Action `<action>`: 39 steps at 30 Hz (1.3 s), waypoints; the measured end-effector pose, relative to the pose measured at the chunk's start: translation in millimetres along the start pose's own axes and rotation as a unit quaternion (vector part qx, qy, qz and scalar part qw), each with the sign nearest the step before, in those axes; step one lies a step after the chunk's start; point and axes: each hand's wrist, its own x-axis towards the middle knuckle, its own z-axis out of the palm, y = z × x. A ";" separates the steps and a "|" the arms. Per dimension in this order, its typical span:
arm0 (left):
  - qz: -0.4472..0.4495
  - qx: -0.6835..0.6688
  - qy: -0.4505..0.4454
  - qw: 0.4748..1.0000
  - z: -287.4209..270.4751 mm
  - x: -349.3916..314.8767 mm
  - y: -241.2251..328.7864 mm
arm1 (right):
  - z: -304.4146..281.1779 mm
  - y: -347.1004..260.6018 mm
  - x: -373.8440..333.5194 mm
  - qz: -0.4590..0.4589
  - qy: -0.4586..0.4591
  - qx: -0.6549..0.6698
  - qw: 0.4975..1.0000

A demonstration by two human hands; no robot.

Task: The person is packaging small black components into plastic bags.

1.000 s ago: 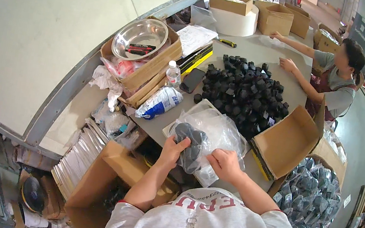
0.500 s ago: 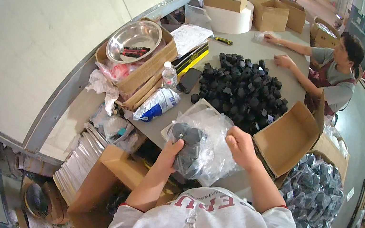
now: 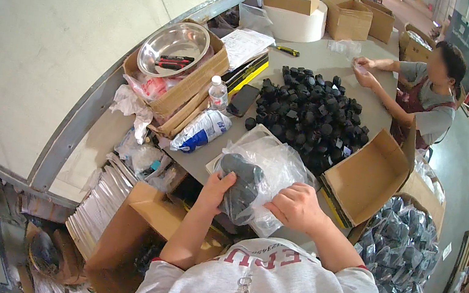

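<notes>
My left hand [image 3: 218, 192] is closed on a clear plastic bag with a dark grey, rounded object [image 3: 241, 180] inside, its thumb pressed on the near side. The object's exact kind is blurred by the plastic. My right hand [image 3: 297, 208] is closed with curled fingers at the bag's right edge, pinching the plastic. Beneath and beyond the hands, loose clear plastic bags [image 3: 291, 161] lie over a pale tray [image 3: 257, 131] on the table. Past the tray is a heap of small black plastic parts [image 3: 308, 112].
An open cardboard box [image 3: 369, 178] stands right of the tray, above a container of bagged dark parts [image 3: 396, 254]. At left are a metal bowl [image 3: 176, 31], a bottle [image 3: 217, 94], a phone [image 3: 243, 101] and a blue-white packet [image 3: 203, 132]. A co-worker [image 3: 432, 96] sits at far right.
My right hand has moved left and nearer, in toward the bag. The bagged object has tilted slightly in my left hand. The co-worker's hands have come together.
</notes>
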 end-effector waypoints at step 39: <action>-0.123 -0.008 -0.057 0.991 -15.5 -1.1 5.9 | -13.8 26.0 -8.0 0.112 -0.124 0.176 0.970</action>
